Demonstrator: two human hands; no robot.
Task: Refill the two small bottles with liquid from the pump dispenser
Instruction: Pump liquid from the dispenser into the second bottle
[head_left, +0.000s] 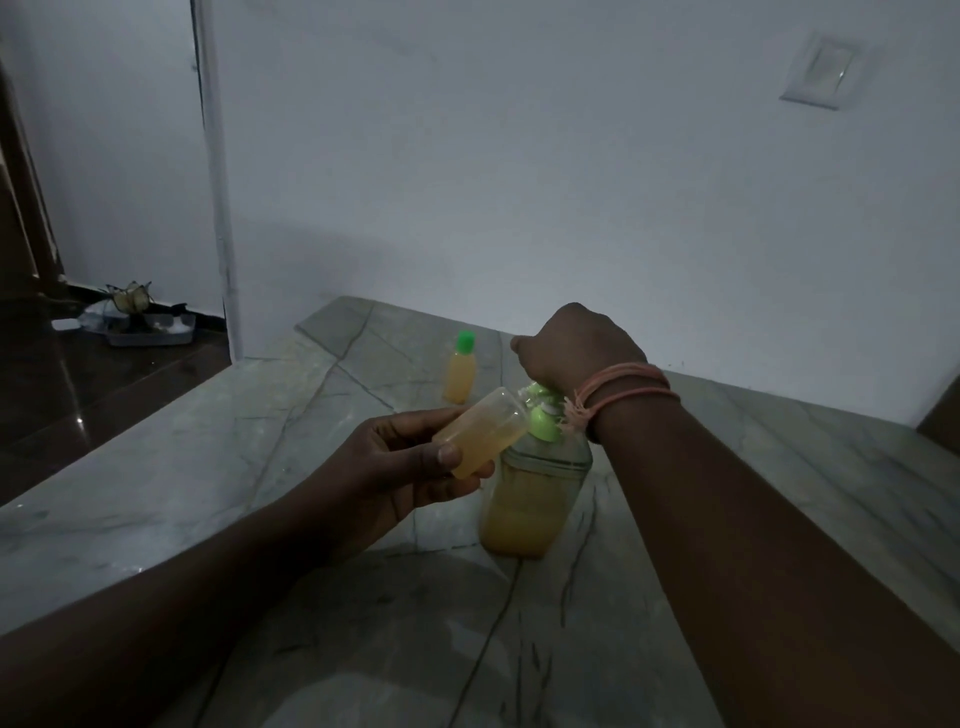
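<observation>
The open small bottle is held tilted in the air, its mouth against the green spout of the pump dispenser. It is a small clear plastic container, roughly half full of yellow-orange liquid. Judged from its size and material, it is light, with a thin wall likely to yield under a hard squeeze. The liquid looks soapy, so any spill on the wall would probably make it slippery. The best hold is around the lower body, clear of the mouth. The left hand grips it there, fingers curled behind and thumb across the front.

The pump dispenser stands upright on the worktop, directly below the bottle. It is a larger clear bottle, about two-thirds full of the same liquid, and probably the heaviest item present. Its base should stay stable under a downward press. The right hand rests on the pump head with fingers curled; whether they wrap the head or only press on it cannot be determined. Pink thread bands circle that wrist.

The capped small bottle, green cap fitted and nearly full, stands well behind the dispenser.

No brand, label or legible writing is visible on any container. The lighting is dim.
</observation>
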